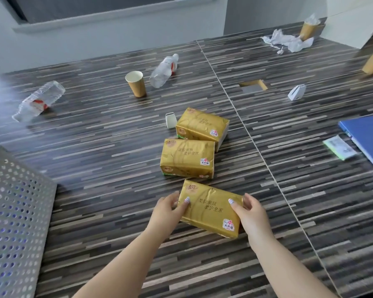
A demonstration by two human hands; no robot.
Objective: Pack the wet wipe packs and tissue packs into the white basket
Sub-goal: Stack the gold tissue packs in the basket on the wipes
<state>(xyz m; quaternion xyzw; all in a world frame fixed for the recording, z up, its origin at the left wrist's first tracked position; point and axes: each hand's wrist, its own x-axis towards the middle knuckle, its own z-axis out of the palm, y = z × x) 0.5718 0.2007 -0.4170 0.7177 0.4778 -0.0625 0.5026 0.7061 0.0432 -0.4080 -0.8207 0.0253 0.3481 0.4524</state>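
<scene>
Both hands on the nearest gold tissue pack (211, 208), which lies flat on the striped table (95, 168) close to its near edge; left hand (169, 209) grips the pack's left end w/ thumb on top, right hand (249, 212) grips the right end the same way — fingers curled round the sides. Two more gold tissue packs sit in a row beyond it toward the table's middle: the middle pack (187, 158) just past the held one, the far pack (201, 126) right behind that, its near edge touching or overlapping the middle pack — can't tell which. White perforated basket (13, 211) at the table's near-left corner, well apart from the packs. A small white clip-like item (171, 120) just left of the far pack; brown paper cup (136, 83) upright further back; two clear plastic bottles lie on their sides — one (163, 70) beside the cup, one (38, 101) near the left edge. Blue folder (366, 138) at the right edge w/ a green-edged card (340, 147) beside it; crumpled white paper (286, 40) at the far-right corner.
</scene>
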